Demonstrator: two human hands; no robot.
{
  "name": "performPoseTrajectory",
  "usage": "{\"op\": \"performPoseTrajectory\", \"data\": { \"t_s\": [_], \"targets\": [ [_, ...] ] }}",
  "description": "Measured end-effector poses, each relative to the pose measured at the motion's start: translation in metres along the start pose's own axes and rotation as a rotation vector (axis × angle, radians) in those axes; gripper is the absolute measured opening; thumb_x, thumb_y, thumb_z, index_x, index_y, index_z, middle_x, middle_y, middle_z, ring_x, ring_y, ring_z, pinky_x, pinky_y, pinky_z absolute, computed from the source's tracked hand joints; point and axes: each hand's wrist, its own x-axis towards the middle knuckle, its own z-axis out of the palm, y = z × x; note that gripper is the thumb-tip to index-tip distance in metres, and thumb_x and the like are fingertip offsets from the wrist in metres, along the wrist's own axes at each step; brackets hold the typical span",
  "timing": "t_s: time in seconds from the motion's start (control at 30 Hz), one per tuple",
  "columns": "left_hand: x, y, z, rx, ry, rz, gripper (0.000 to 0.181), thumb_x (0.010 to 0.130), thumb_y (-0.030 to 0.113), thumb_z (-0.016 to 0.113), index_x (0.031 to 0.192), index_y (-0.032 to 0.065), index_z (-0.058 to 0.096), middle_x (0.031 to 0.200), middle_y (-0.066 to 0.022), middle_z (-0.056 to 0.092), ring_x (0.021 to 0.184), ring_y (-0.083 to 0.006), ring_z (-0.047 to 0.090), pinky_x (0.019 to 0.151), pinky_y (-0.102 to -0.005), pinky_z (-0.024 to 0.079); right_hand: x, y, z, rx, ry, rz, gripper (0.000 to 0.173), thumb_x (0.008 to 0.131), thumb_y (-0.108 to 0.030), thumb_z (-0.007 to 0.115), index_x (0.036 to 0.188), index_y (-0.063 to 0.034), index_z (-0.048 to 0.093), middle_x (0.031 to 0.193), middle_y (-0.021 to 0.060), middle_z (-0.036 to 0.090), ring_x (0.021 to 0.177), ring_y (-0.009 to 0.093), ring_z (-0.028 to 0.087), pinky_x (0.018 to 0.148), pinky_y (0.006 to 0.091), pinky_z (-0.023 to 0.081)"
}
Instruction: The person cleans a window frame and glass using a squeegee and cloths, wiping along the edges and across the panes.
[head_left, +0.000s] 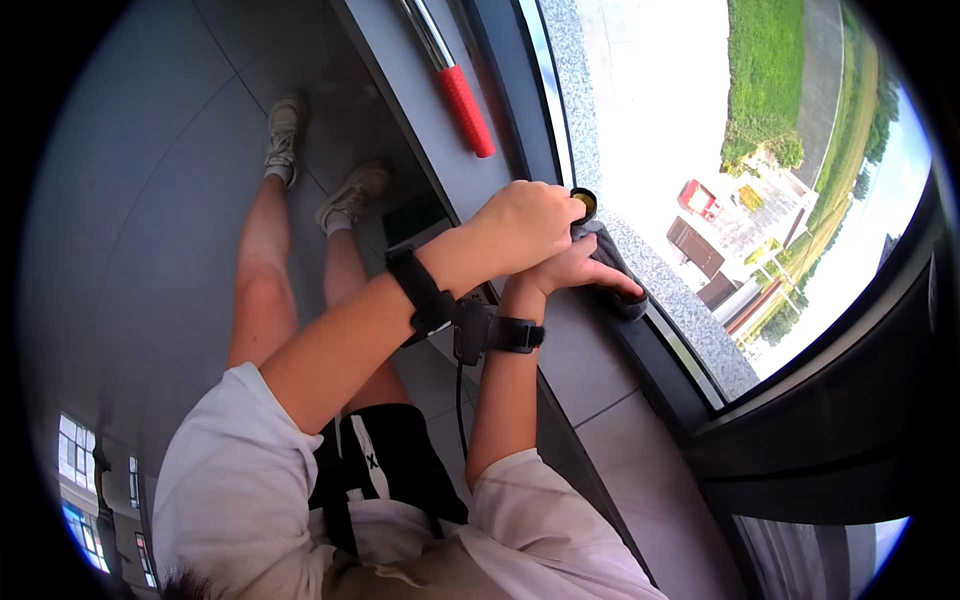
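My left hand (529, 225) is closed around a small round object (583, 204) with a black rim and a yellowish inside; the rest of it is hidden by the fingers. Just below, my right hand (566, 268) lies with thumb and fingers spread on a dark grey cloth (619, 259), which rests along the black window frame (652, 352). The cloth is partly hidden beneath that hand. Both wrists wear black straps, and a dark box with a cable sits by the right one. My wrists are close together, the left forearm reaching across from the left.
A chrome rod with a red textured grip (469, 112) lies on the grey sill (405, 67) above my hands. Beyond the window are a speckled stone ledge (675, 300) and grass (765, 67). My legs and shoes are over the tiled floor (187, 172). Dark fabric (810, 450) hangs at lower right.
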Motion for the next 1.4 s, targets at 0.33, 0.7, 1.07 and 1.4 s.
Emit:
{"op": "performPoseTrajectory", "data": {
  "t_s": [0.33, 0.7, 1.07, 1.4],
  "targets": [
    [-0.006, -0.052, 0.002, 0.302, -0.034, -0.18, 0.012, 0.076, 0.011, 0.054, 0.083, 0.0044, 0.062, 0.082, -0.0118, 0.063, 0.081, -0.0293, 0.062, 0.072, -0.041, 0.05, -0.015, 0.006, 0.059, -0.294, -0.11, 0.498, 0.087, 0.082, -0.002, 0.048, 0.142, 0.0064, -0.013, 0.152, 0.0243, -0.002, 0.141, 0.03, 0.014, 0.116, 0.0353, 0.013],
    [-0.035, -0.061, -0.076, 0.041, 0.633, -0.299, 0.014, 0.079, 0.015, 0.063, 0.084, 0.0024, 0.061, 0.097, -0.0105, 0.055, 0.078, -0.0283, 0.059, 0.073, -0.0394, 0.049, -0.023, 0.028, 0.051, -0.42, -0.564, 0.302, 0.074, 0.078, -0.006, 0.057, 0.142, 0.0067, 0.023, 0.147, 0.0173, 0.029, 0.132, 0.028, 0.035, 0.106, 0.0312, 0.03],
    [0.03, -0.083, -0.157, 0.148, 0.63, -0.749, 0.039, 0.082, 0.042, 0.061, 0.07, 0.0048, 0.066, 0.065, -0.0145, 0.065, 0.061, -0.0323, 0.065, 0.056, -0.0403, 0.052, -0.041, -0.058, 0.11, -0.352, -0.94, -0.237, 0.073, 0.07, 0.003, 0.049, 0.14, 0.0053, 0.03, 0.142, 0.0264, 0.035, 0.134, 0.042, 0.027, 0.113, 0.0434, 0.014],
    [0.005, -0.103, -0.198, 0.009, 0.806, -0.701, 0.024, 0.072, 0.029, 0.069, 0.074, 0.0055, 0.064, 0.069, -0.0094, 0.064, 0.064, -0.0284, 0.064, 0.059, -0.0364, 0.05, -0.033, -0.164, 0.218, -0.235, -1.164, -0.603, 0.07, 0.069, 0.003, 0.047, 0.138, -0.0001, 0.036, 0.14, 0.0258, 0.038, 0.131, 0.049, 0.026, 0.111, 0.0464, 0.018]
  ]
}}
